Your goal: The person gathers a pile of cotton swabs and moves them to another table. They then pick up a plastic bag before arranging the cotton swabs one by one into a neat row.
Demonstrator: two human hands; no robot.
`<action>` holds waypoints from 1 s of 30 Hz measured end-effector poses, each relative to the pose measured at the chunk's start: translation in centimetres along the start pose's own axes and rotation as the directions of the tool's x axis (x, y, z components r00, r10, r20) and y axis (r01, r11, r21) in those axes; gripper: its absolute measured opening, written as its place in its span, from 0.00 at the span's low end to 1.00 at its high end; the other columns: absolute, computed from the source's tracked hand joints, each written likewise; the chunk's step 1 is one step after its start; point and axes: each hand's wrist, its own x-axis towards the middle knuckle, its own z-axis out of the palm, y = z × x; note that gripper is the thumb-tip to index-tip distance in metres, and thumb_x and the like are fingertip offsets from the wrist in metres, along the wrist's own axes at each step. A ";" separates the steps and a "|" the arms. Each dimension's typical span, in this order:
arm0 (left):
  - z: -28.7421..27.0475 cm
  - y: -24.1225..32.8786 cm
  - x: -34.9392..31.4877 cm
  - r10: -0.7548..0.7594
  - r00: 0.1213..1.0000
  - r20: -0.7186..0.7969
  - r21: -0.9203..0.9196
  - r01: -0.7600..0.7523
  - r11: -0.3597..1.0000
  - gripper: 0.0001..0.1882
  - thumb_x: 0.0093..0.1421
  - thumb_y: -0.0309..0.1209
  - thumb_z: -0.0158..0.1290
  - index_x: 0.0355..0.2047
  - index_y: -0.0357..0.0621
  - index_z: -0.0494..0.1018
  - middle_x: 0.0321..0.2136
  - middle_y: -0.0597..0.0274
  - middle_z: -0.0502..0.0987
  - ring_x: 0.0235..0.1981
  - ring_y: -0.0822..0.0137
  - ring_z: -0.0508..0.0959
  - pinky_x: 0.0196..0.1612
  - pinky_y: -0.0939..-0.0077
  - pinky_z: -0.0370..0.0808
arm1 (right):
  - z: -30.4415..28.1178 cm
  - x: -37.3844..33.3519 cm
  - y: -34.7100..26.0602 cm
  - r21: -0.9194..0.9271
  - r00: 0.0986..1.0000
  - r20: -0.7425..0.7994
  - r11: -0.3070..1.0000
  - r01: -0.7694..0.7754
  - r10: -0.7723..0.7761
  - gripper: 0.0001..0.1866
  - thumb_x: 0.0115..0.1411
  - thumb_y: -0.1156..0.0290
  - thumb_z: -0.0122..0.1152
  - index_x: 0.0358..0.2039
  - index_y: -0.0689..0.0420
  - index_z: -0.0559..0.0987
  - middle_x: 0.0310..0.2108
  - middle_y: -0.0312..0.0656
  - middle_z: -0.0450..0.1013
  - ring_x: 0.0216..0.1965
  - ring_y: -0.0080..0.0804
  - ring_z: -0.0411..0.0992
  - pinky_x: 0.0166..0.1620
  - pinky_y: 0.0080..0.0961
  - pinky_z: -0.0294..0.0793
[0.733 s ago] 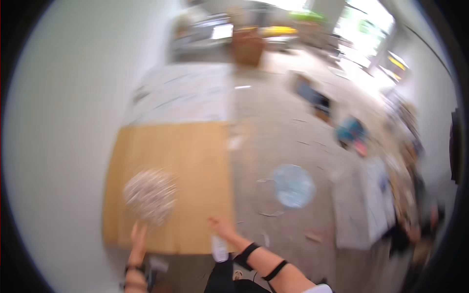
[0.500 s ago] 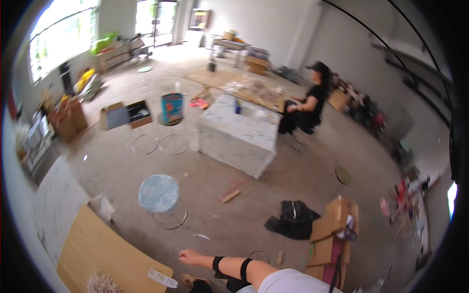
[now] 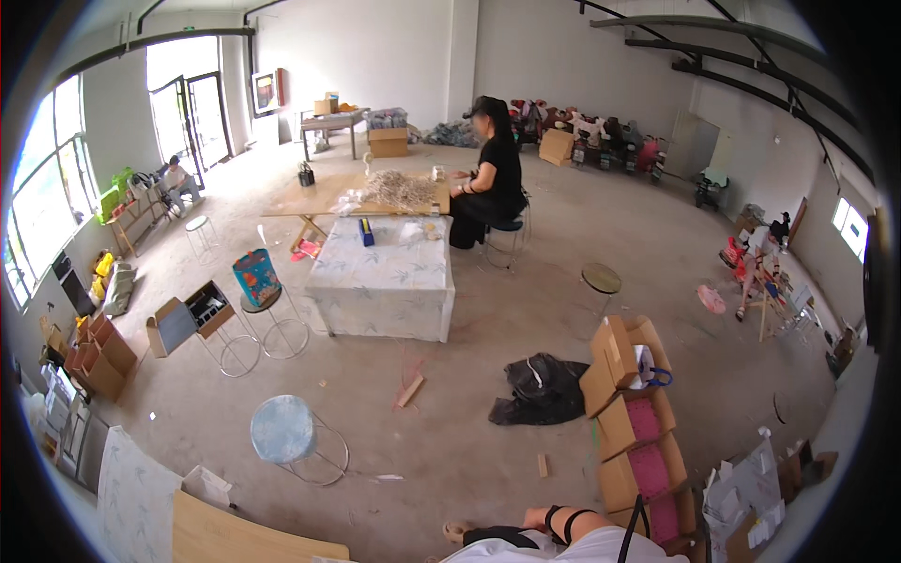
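Observation:
At the lower edge my right arm shows, bare below a white sleeve, with two black bands around it. Its hand is hidden, so what it holds cannot be told. My left hand is out of view. Beside the arm are a stretch of black cloth and a small tan shape, perhaps a shoe. Nearest on the left is a light wooden tabletop. To the right of the arm stands a row of open cardboard boxes with pink contents.
A blue-topped stool stands left of centre, and a black bag lies on the floor. Beyond is a cloth-covered table. A person in black sits at a table with a pale heap. Another stool stands right.
The view has swung up and to the right, showing more of the room. My right hand, stretched out by the wooden tabletop earlier, has gone from sight. The pale bundle on that tabletop has left view.

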 end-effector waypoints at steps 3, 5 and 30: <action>1.1 0.6 1.4 -0.048 0.996 0.080 0.061 0.043 0.997 0.34 0.64 0.39 0.51 0.67 0.51 0.51 0.62 0.56 0.62 0.60 0.52 0.66 0.56 0.51 0.66 | 1.4 -0.7 2.2 -0.145 0.983 -0.084 0.978 0.151 -0.164 0.15 0.53 0.67 0.57 0.40 0.53 0.84 0.32 0.45 0.80 0.28 0.38 0.79 0.28 0.35 0.79; 2.5 2.8 3.0 -0.073 0.988 0.138 0.130 0.055 0.990 0.34 0.64 0.39 0.51 0.67 0.51 0.51 0.62 0.56 0.63 0.60 0.52 0.66 0.56 0.51 0.66 | 1.5 -0.3 3.6 0.019 0.999 -0.032 1.000 0.001 -0.001 0.15 0.53 0.69 0.56 0.41 0.51 0.83 0.33 0.44 0.80 0.29 0.39 0.79 0.30 0.35 0.79; 37.4 24.3 13.8 -0.304 0.881 0.363 0.391 0.151 0.908 0.31 0.64 0.35 0.51 0.65 0.48 0.54 0.59 0.56 0.66 0.58 0.53 0.68 0.55 0.53 0.68 | -13.2 5.5 17.1 0.770 0.865 0.491 0.415 -0.485 0.101 0.41 0.53 0.35 0.57 0.62 0.46 0.67 0.55 0.48 0.67 0.48 0.46 0.73 0.44 0.42 0.77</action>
